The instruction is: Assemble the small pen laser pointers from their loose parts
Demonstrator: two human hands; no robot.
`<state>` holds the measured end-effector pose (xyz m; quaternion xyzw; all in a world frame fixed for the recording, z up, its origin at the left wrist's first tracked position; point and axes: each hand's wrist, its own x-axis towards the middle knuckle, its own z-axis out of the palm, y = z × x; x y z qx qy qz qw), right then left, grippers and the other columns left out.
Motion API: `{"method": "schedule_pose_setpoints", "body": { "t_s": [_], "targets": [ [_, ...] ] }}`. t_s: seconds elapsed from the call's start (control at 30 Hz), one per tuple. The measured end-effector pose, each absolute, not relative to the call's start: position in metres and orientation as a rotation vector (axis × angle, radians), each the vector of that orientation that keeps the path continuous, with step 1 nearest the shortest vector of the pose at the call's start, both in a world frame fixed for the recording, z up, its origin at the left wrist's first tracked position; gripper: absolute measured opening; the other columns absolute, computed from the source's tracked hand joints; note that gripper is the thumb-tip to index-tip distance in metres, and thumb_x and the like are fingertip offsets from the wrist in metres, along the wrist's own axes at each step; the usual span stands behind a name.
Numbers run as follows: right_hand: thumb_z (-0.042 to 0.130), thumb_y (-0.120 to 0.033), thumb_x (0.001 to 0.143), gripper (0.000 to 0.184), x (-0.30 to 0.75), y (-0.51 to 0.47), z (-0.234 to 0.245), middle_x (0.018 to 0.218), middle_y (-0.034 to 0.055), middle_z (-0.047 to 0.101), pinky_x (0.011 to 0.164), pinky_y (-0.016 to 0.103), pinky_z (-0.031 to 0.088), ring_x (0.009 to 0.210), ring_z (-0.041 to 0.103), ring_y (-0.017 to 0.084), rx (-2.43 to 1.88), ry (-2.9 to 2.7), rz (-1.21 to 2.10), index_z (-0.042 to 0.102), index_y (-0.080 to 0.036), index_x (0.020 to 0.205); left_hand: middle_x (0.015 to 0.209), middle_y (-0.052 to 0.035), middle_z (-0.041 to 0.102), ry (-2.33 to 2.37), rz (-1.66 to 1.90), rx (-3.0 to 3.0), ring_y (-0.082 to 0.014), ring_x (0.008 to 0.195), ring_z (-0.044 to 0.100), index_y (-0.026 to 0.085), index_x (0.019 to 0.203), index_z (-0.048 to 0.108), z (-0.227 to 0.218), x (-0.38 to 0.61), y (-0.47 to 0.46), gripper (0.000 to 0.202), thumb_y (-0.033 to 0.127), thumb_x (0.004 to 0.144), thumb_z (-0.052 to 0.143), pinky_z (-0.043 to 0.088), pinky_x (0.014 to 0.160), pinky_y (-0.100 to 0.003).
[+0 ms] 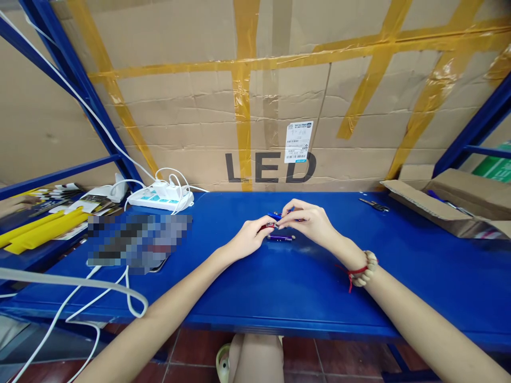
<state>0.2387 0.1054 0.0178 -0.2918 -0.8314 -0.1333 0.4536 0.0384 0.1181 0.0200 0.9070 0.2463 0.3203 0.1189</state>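
My left hand point(248, 237) is closed around a small red, shiny-ended piece point(269, 225), mostly hidden by the fingers. The fingertips of my right hand point(309, 219) are pinched together at the end of that red piece; what they hold, if anything, is too small to make out. Just behind the fingertips lies a blue piece point(273, 216), partly covered by my right hand. A short purple-blue metal tube with silver ends point(280, 238) rests on the blue table point(319, 298), right below both hands.
Back left, a white power strip point(159, 198) carries plugs and white cables. Blurred-out flat items point(138, 242) lie left of my hands. Keys point(374, 204) and an open cardboard box point(433, 210) are at the right. Behind stands a large taped carton point(191, 122). Another person's hand point(18, 204) shows far left.
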Motion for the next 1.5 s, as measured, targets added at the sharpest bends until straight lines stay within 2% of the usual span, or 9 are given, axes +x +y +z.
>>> {"method": "schedule_pose_setpoints", "body": {
  "t_s": [0.17,0.43,0.57,0.7,0.9,1.1,1.2,1.3,1.5],
  "targets": [
    [0.057,-0.032,0.082,0.019,0.237,0.103,0.017,0.085,0.0012,0.059,0.06,0.02,0.038,0.069,0.055,0.009,-0.732,-2.096,-0.381,0.071,-0.024,0.072,0.091,-0.0008,0.06,0.711,0.818,2.673,-0.0123,0.081,0.056,0.018,0.094,0.053,0.019,0.035,0.118,0.018,0.026,0.09,0.037,0.04,0.073,-0.022],
    [0.052,-0.031,0.086,0.024,0.235,0.098,0.018,0.087,0.0011,0.06,0.056,0.018,0.036,0.069,0.055,0.007,-0.694,-2.11,-0.503,0.07,-0.023,0.072,0.081,0.0002,0.056,0.753,0.754,2.655,-0.0104,0.071,0.051,0.017,0.092,0.048,0.022,0.034,0.113,0.015,0.024,0.09,0.035,0.038,0.067,-0.021],
    [0.052,-0.03,0.086,0.024,0.233,0.095,0.021,0.084,0.0018,0.061,0.06,0.02,0.037,0.074,0.054,0.01,-0.701,-2.111,-0.568,0.07,-0.024,0.072,0.076,0.0012,0.053,0.749,0.757,2.657,-0.01,0.068,0.049,0.017,0.09,0.046,0.022,0.033,0.112,0.014,0.025,0.09,0.034,0.037,0.064,-0.021],
    [0.058,-0.035,0.081,0.02,0.231,0.095,0.02,0.083,0.0027,0.06,0.062,0.022,0.039,0.076,0.053,0.012,-0.734,-2.045,-0.435,0.069,-0.023,0.069,0.075,0.0015,0.053,0.728,0.825,2.625,-0.0099,0.068,0.05,0.017,0.089,0.045,0.02,0.033,0.112,0.013,0.026,0.09,0.035,0.037,0.064,-0.021],
    [0.064,-0.034,0.075,0.014,0.223,0.101,0.011,0.083,0.0027,0.059,0.054,0.021,0.038,0.072,0.054,0.012,-0.829,-1.855,-0.09,0.069,-0.022,0.072,0.074,0.0013,0.056,0.724,0.983,2.574,-0.0106,0.068,0.053,0.018,0.082,0.04,0.015,0.033,0.114,0.013,0.028,0.089,0.037,0.038,0.065,-0.022],
    [0.065,-0.033,0.071,0.016,0.214,0.102,0.01,0.076,0.0039,0.06,0.066,0.028,0.044,0.069,0.056,0.014,-0.86,-1.722,0.184,0.069,-0.018,0.07,0.083,-0.0017,0.061,0.822,1.129,2.603,-0.0123,0.069,0.056,0.018,0.08,0.04,0.013,0.035,0.115,0.01,0.026,0.087,0.041,0.042,0.068,-0.024],
    [0.064,-0.035,0.072,0.019,0.213,0.103,0.01,0.076,0.0051,0.062,0.066,0.029,0.046,0.07,0.057,0.015,-0.861,-1.719,0.291,0.069,-0.017,0.072,0.094,-0.0041,0.063,0.821,1.162,2.623,-0.0148,0.08,0.059,0.019,0.088,0.046,0.014,0.035,0.115,0.009,0.027,0.087,0.041,0.043,0.075,-0.027],
    [0.063,-0.038,0.073,0.023,0.214,0.105,0.009,0.078,0.006,0.063,0.065,0.029,0.047,0.07,0.058,0.015,-0.853,-1.725,0.33,0.069,-0.016,0.074,0.098,-0.004,0.062,0.786,1.138,2.649,-0.0152,0.089,0.059,0.02,0.101,0.048,0.017,0.035,0.114,0.017,0.026,0.089,0.039,0.044,0.08,-0.027],
    [0.064,-0.045,0.07,0.03,0.216,0.108,0.009,0.078,0.0075,0.064,0.061,0.028,0.047,0.065,0.055,0.014,-0.91,-1.684,0.286,0.07,-0.016,0.074,0.096,-0.0032,0.062,0.806,1.081,2.684,-0.0135,0.084,0.059,0.019,0.104,0.051,0.018,0.04,0.115,0.021,0.026,0.091,0.036,0.044,0.078,-0.024]
  ]
}}
